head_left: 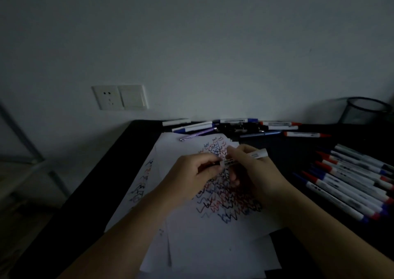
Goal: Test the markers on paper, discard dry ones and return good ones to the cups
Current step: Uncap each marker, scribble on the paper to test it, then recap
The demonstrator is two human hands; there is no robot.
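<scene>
Both hands meet over a white sheet of paper covered in red, blue and black zigzag scribbles. My right hand grips the white barrel of a marker, which points up and to the right. My left hand pinches the marker's dark left end, probably its cap; whether the cap is on or off is hidden by the fingers. A dark mesh cup stands at the far right by the wall.
A row of white markers with red and blue caps lies to the right on the black table. More markers and pens lie scattered along the wall behind the paper. The table's left edge runs diagonally; a wall socket sits above it.
</scene>
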